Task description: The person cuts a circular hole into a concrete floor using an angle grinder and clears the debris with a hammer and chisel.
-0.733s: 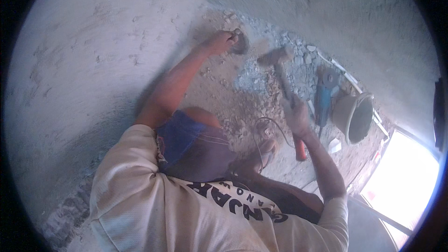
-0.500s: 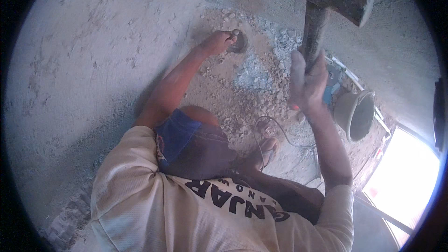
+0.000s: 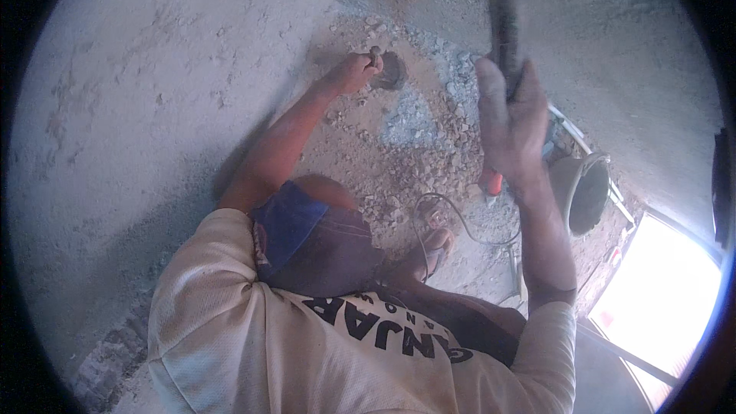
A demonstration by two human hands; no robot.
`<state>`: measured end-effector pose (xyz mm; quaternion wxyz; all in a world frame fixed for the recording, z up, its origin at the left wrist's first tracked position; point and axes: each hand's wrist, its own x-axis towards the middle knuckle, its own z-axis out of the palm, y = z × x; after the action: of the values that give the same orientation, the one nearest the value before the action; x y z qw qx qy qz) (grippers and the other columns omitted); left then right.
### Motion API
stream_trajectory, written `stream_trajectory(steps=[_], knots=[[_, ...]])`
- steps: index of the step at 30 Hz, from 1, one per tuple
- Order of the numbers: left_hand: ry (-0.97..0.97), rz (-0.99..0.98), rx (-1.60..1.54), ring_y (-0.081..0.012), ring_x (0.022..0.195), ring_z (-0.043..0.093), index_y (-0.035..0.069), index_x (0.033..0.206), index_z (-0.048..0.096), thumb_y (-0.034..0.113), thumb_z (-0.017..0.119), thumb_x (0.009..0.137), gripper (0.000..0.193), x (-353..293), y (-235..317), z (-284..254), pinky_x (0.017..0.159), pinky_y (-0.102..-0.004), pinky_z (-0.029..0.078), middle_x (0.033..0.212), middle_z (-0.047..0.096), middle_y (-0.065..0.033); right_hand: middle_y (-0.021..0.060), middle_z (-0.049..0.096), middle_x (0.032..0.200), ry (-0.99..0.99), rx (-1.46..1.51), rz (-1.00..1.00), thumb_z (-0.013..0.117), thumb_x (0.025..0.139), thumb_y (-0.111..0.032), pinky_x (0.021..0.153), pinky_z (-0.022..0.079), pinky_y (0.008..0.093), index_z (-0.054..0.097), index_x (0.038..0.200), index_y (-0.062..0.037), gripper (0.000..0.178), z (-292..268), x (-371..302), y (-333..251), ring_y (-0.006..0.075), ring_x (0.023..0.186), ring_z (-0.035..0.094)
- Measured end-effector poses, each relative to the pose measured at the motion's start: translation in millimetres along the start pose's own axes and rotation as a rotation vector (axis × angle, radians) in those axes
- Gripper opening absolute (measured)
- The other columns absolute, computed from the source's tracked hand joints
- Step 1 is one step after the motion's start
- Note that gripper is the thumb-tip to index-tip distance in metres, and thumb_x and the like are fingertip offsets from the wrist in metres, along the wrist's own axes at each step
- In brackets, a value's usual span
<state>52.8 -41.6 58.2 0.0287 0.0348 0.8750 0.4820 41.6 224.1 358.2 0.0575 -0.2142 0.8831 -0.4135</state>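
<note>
Far left: rough, pitted, pale grey plaster wall (image 3: 138, 107). Left hand (image 3: 354, 74), grip clenched around a short grey metal rod (image 3: 376, 54), its top end poking out above the fist, right at the edge of a dark, rounded hollow (image 3: 392, 70) in the dusty ground. Progress, my read: hollow was opened and plenty of material broken loose, but none of the spoil nearby was cleared; final depth couldn't be judged. Right of that, powdery blue-grey rubble (image 3: 414, 123), then coarser, angular brown rubble (image 3: 418, 165), with a thin dark looped cable (image 3: 469, 226) below. Right hand (image 3: 515, 126) had its grip around the shaft of a long hammer (image 3: 503, 19), smooth and dark, red at the butt, held up well apart from the rod; hammer head was mostly out of frame. Far right: tilted pale plastic bucket (image 3: 566, 184), round-rimmed, grey inside, beside slim, straight white strips (image 3: 567, 124).
</note>
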Motion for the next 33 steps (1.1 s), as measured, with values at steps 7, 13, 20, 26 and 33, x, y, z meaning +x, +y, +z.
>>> stream_trajectory(steps=[7,13,20,26,33], knots=[[0.025,0.05,0.013,-0.0359,0.078,0.062,0.004,0.091,0.058,0.014,0.052,0.087,0.012,5.3,-14.3,3.5,0.073,-0.0419,0.048,0.078,0.061,-0.019,0.002,0.053,0.061,0.072,0.159,-0.076,0.057,0.097,-0.034,0.05,0.043,0.0281,0.053,0.1,-0.0006,0.033,-1.4,1.8,-5.3,0.0081,0.056,0.052],[0.06,0.092,0.023,-0.0348,0.078,0.061,0.004,0.093,0.056,0.014,0.053,0.089,0.011,2.6,-18.5,1.7,0.073,-0.0413,0.047,0.08,0.061,-0.0188,0.0077,0.054,0.057,-0.01,0.04,-0.065,0.06,0.096,-0.032,0.048,0.045,0.0321,0.051,0.097,0.0007,0.034,13.1,0.0,3.3,0.0127,0.052,0.056],[-0.004,0.025,0.055,-0.0349,0.084,0.062,0.003,0.094,0.056,0.016,0.053,0.091,0.013,0.7,-1.5,-0.2,0.076,-0.0425,0.047,0.087,0.061,-0.0191,0.0134,0.053,0.057,-0.097,0.057,0.009,0.064,0.094,-0.025,0.048,0.045,0.035,0.049,0.094,-0.0012,0.028,33.9,-3.6,22.5,0.0227,0.05,0.059],[-0.091,-0.051,0.083,-0.0343,0.086,0.062,0.002,0.097,0.056,0.021,0.052,0.093,0.02,6.7,-2.5,-1.2,0.078,-0.0428,0.046,0.089,0.063,-0.0166,0.0245,0.058,0.063,-0.172,-0.163,0.142,0.059,0.095,-0.026,0.051,0.049,0.0456,0.048,0.097,0.0001,0.029,60.8,-10.1,47.7,0.0412,0.061,0.065],[0.06,-0.018,-0.002,-0.0329,0.082,0.064,0.0,0.095,0.059,0.019,0.053,0.092,0.02,-10.1,-19.6,10.4,0.075,-0.0417,0.048,0.087,0.065,-0.0174,0.0266,0.06,0.065,-0.25,-0.17,0.061,0.057,0.095,-0.025,0.053,0.049,0.0488,0.048,0.104,0.0028,0.031,60.5,-5.1,73.2,0.046,0.066,0.064]])
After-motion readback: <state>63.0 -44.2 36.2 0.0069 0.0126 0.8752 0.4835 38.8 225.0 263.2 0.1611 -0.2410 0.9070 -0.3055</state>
